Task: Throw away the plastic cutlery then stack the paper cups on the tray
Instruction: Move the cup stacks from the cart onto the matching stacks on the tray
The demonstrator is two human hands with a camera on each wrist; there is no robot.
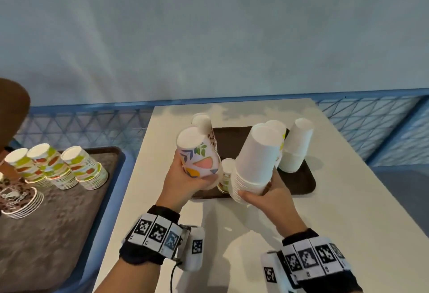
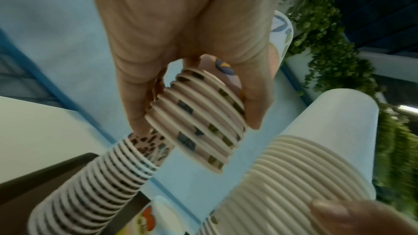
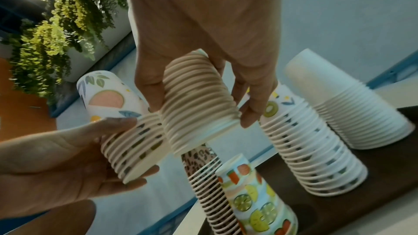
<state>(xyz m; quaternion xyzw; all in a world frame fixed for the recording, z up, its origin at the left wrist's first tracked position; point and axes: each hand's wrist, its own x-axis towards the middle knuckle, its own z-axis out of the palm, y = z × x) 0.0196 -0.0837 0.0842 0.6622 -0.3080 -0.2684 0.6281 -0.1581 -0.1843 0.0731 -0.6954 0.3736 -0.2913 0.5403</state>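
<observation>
My left hand point(image 1: 185, 183) grips a stack of leaf-and-fruit patterned paper cups point(image 1: 199, 155), upside down and tilted, above the tray's near left corner. In the left wrist view its fingers point(image 2: 253, 96) curl round the rims of that patterned stack point(image 2: 199, 122). My right hand point(image 1: 262, 197) grips a tall stack of plain white cups point(image 1: 257, 158) point(image 3: 199, 106) by its rims, held just right of the patterned one. On the dark brown tray point(image 1: 301, 181) stand a leopard-print stack point(image 3: 203, 176), a citrus-print cup point(image 3: 255, 196), a kiwi-print stack point(image 3: 312, 149) and a white stack point(image 1: 294, 146). No cutlery is visible.
The tray lies on a white table point(image 1: 232, 234) beside a blue mesh railing point(image 1: 371, 125). To the left, a second brown tray point(image 1: 69, 211) carries several stacks of patterned cups point(image 1: 58, 167). Green hanging plants point(image 3: 56, 42) show in the wrist views.
</observation>
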